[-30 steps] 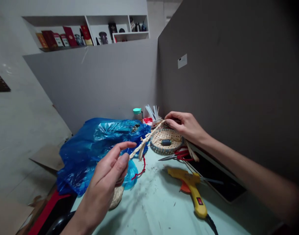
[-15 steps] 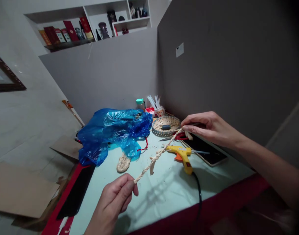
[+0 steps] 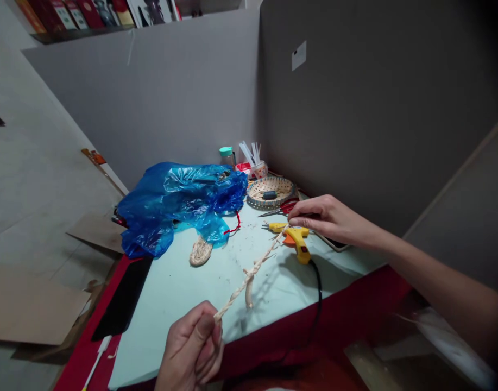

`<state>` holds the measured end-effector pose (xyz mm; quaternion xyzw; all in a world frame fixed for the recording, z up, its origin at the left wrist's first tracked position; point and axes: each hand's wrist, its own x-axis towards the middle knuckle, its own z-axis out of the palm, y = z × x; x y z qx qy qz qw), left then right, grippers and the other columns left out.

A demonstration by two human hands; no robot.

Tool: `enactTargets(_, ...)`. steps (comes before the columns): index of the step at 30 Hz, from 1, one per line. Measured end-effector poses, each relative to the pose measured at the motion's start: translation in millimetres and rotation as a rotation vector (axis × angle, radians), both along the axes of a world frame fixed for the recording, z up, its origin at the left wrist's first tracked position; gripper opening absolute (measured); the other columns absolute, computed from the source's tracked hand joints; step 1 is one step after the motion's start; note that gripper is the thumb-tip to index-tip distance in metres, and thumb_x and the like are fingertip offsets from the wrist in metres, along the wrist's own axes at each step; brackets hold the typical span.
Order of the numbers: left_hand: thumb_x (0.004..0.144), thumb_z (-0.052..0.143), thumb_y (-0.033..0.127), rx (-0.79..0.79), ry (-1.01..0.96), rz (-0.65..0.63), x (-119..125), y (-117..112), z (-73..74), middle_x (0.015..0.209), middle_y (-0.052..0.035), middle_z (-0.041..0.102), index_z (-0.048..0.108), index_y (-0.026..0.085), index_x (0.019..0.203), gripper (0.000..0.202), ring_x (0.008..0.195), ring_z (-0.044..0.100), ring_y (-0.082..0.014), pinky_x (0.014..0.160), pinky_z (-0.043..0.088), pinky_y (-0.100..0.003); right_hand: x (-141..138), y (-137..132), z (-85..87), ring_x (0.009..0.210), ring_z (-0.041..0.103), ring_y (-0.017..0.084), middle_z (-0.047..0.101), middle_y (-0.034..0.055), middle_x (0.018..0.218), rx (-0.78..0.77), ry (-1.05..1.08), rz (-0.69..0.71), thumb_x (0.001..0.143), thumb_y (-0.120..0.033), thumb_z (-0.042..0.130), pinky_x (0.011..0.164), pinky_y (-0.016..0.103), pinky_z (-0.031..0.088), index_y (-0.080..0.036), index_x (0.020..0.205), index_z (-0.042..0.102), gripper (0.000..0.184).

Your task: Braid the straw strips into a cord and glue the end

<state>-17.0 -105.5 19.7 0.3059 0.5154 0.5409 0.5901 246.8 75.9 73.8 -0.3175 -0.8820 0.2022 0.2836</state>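
A pale twisted straw rope (image 3: 254, 269) stretches taut over the light table (image 3: 179, 293) between my two hands. My left hand (image 3: 194, 347), near the table's front edge, pinches the rope's near end with closed fingers. My right hand (image 3: 324, 217) pinches the far end just above the yellow glue gun (image 3: 296, 241). A short loose strand hangs down from the rope's middle.
A crumpled blue plastic bag (image 3: 179, 201) lies at the back left, with a small woven straw piece (image 3: 200, 252) and a red cord (image 3: 234, 225) beside it. Behind are a round woven basket (image 3: 270, 191), red scissors (image 3: 282, 208), a green-capped jar (image 3: 227, 155) and a cup of white sticks (image 3: 254, 160). Grey partition walls enclose the table.
Both hands have drawn back toward me with the rope, which now spans the front half of the table. My left hand went from loosely open to a pinch on the rope's end.
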Motion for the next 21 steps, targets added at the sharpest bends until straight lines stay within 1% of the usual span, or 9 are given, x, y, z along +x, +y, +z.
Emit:
enactTargets(3, 0.075, 0.07, 0.05, 0.0, -0.052, 0.018, -1, 7, -4.0, 0.043, 0.0114, 0.018, 0.049, 0.017, 0.056, 0.043, 0.04, 0.008, -0.0028, 0.037, 0.01, -0.018, 0, 4, -4.9, 0.063, 0.055, 0.015, 0.065, 0.0032, 0.072, -0.022, -0.049, 0.007, 0.091, -0.04, 0.05, 0.055, 0.026, 0.039, -0.017, 0.083, 0.068, 0.03)
enactTargets(8, 0.077, 0.069, 0.047, -0.026, -0.091, 0.077, 0, 21, -7.3, 0.043, 0.0117, 0.021, 0.05, 0.017, 0.06, 0.04, 0.04, 0.008, -0.0025, 0.037, 0.01, -0.017, 1, 14, -11.3, 0.068, 0.057, 0.016, 0.066, 0.0048, 0.078, 0.051, -0.095, 0.053, 0.094, -0.036, 0.046, 0.062, 0.028, 0.04, -0.018, 0.087, 0.066, 0.028)
enactTargets(12, 0.073, 0.072, 0.049, -0.052, -0.113, 0.197, 1, 33, -7.7, 0.044, 0.0123, 0.022, 0.048, 0.017, 0.062, 0.042, 0.041, 0.006, -0.0022, 0.037, 0.011, -0.016, -1, 31, -18.3, 0.07, 0.057, 0.017, 0.066, 0.0053, 0.08, 0.074, -0.102, 0.095, 0.095, -0.033, 0.045, 0.064, 0.027, 0.041, -0.017, 0.09, 0.065, 0.026)
enactTargets(16, 0.066, 0.078, 0.049, -0.053, -0.117, 0.344, 0, 39, -12.6, 0.045, 0.0128, 0.023, 0.043, 0.018, 0.062, 0.047, 0.041, 0.008, -0.0014, 0.037, 0.013, -0.014, -7, 42, -29.4, 0.066, 0.055, 0.016, 0.064, 0.0049, 0.074, 0.084, -0.086, 0.057, 0.094, -0.033, 0.048, 0.061, 0.027, 0.039, -0.016, 0.085, 0.066, 0.027)
enactTargets(18, 0.062, 0.081, 0.048, -0.054, -0.104, 0.409, 0, 36, -14.5, 0.045, 0.0129, 0.025, 0.042, 0.018, 0.062, 0.049, 0.039, 0.012, -0.0005, 0.036, 0.015, -0.013, -11, 39, -32.4, 0.066, 0.054, 0.015, 0.064, 0.0045, 0.074, 0.092, -0.021, 0.015, 0.094, -0.032, 0.049, 0.061, 0.026, 0.037, -0.016, 0.084, 0.066, 0.025)
enactTargets(21, 0.057, 0.084, 0.048, -0.079, -0.072, 0.482, 1, 26, -14.6, 0.044, 0.013, 0.027, 0.043, 0.019, 0.064, 0.051, 0.035, 0.018, 0.0, 0.034, 0.019, -0.012, -18, 22, -32.4, 0.064, 0.052, 0.014, 0.061, 0.0029, 0.072, 0.09, 0.122, -0.048, 0.093, -0.032, 0.051, 0.061, 0.026, 0.036, -0.016, 0.08, 0.063, 0.023)
